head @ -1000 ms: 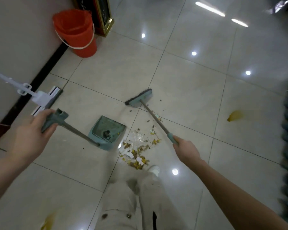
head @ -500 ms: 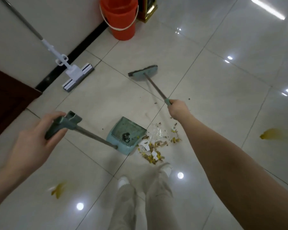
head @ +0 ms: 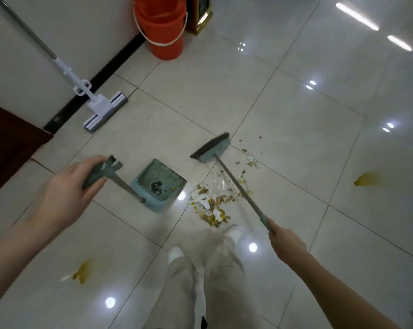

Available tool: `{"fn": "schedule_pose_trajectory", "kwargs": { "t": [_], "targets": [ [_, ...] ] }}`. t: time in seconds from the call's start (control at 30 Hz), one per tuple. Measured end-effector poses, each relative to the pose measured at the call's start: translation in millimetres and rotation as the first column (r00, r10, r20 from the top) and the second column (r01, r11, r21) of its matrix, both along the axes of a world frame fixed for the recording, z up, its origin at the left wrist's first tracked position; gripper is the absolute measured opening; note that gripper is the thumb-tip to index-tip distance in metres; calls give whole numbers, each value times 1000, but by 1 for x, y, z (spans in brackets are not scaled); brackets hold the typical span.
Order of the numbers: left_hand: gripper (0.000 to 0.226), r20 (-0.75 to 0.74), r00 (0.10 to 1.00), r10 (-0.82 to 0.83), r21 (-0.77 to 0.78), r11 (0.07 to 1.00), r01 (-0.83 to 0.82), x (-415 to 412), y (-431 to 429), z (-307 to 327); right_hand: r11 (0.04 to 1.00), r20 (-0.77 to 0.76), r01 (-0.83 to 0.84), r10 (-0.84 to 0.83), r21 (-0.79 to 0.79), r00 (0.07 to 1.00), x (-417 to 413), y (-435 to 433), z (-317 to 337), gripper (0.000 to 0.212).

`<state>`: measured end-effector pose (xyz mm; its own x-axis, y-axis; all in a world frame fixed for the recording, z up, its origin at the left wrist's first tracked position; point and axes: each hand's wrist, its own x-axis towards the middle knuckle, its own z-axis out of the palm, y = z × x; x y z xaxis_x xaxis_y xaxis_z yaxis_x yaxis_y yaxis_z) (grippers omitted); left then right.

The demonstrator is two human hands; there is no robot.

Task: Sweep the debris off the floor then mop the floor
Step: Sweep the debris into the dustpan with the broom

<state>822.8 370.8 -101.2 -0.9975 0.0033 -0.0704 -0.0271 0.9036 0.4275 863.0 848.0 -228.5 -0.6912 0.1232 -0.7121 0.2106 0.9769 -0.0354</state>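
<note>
The sweeping step is in hand. On the tiled floor (head: pixel 295 115), the left hand (head: pixel 65 195) grasps the dustpan (head: pixel 159 184) handle, and the right hand (head: pixel 286 243) grips the broom (head: pixel 211 148). Debris (head: pixel 215 203), crumbs and paper scraps, lies beside the pan; next, likely pulling it inward.

— What's lying on the tiled floor (head: pixel 295 119)?
— A debris pile (head: pixel 215 203) is sitting beside the dustpan (head: pixel 159 184), the broom head (head: pixel 212 148) is resting behind it, and yellow stains (head: pixel 364 180) are showing.
— And by the wall?
— A mop (head: pixel 101 109) is leaning there near an orange bucket (head: pixel 162 27).
</note>
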Motion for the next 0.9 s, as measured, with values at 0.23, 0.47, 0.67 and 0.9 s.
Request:
{"fn": "schedule_pose_trajectory", "kwargs": {
  "t": [0.23,0.47,0.67,0.9],
  "targets": [
    [39,-34,999,-1,6,1000,1,-19,10,13,995,-126,85,-90,-47,988,30,34,40,38],
    [40,-84,993,-81,-65,995,76,-59,43,31,975,-225,173,-201,-136,953,-54,37,47,35],
    [45,-27,996,-82,-85,993,79,-104,65,29,954,-238,228,-271,-194,933,-173,30,23,25],
    [44,-60,984,-168,-43,985,165,-140,80,28,916,-102,362,-382,-171,918,-202,8,-1,40]
  ]
}}
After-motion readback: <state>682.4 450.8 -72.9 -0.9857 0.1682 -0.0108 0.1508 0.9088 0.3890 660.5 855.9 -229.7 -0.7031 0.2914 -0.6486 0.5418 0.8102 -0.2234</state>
